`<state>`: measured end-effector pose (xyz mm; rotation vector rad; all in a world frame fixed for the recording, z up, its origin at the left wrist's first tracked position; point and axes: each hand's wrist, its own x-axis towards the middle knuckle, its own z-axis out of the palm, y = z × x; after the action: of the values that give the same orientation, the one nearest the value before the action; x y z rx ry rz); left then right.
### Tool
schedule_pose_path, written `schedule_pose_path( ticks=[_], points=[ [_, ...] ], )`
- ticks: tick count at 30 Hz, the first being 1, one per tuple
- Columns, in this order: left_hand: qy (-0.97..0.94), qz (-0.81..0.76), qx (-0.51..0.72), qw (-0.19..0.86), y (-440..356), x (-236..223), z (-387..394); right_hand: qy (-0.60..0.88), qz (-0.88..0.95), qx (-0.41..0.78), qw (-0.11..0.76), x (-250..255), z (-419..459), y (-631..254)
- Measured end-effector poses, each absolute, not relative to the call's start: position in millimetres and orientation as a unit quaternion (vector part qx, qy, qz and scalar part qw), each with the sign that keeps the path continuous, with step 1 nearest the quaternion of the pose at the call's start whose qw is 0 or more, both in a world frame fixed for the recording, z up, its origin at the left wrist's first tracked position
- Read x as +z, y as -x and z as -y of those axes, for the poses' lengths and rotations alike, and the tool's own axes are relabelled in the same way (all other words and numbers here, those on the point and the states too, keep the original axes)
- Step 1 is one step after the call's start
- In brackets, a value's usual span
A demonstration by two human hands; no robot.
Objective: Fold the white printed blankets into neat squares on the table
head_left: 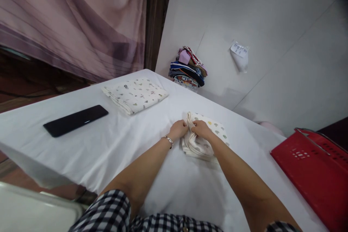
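A small white printed cloth (pixel 214 127), partly folded, lies in the middle of the white-covered table (pixel 114 145). My left hand (pixel 178 129), with a bracelet at the wrist, pinches the cloth's near left edge with closed fingers. Close beside it, my right hand (pixel 200 128) rests on top of the same cloth, fingers curled into its folds. The two hands almost touch. Part of the cloth is hidden under my right forearm.
A folded printed cloth (pixel 135 94) lies at the far left of the table, a black phone (pixel 75 120) nearer on the left. A pile of folded clothes (pixel 188 68) sits at the far edge by the wall. A red basket (pixel 315 166) stands at right.
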<state>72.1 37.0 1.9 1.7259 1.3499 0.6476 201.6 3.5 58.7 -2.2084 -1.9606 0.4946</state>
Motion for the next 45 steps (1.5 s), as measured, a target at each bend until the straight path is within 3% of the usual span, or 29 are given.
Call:
schedule_pose_path(
  ticks=[6, 13, 23, 26, 45],
  points=[
    [-0.633, -0.526, 0.268, 0.501, -78.5, 0.4, -39.4, 0.734, 0.657, 0.14, 0.094, 57.9, -2.1, -198.6],
    [-0.607, -0.535, 0.278, 0.518, -72.8, 1.6, -43.2, 0.735, 0.664, 0.109, 0.084, 50.9, -0.7, -189.9],
    [-0.607, -0.525, 0.261, 0.536, -71.2, 5.3, -40.3, 0.723, 0.583, 0.227, 0.293, 28.4, 27.7, -192.4],
    [-0.611, -0.52, 0.249, 0.542, -71.4, 6.7, -38.0, 0.706, 0.591, 0.228, 0.317, 24.3, 33.2, -191.6],
    [-0.632, -0.553, 0.237, 0.488, -71.1, 2.8, -41.9, 0.592, 0.769, 0.157, 0.183, 51.9, 82.8, -187.1]
  ],
)
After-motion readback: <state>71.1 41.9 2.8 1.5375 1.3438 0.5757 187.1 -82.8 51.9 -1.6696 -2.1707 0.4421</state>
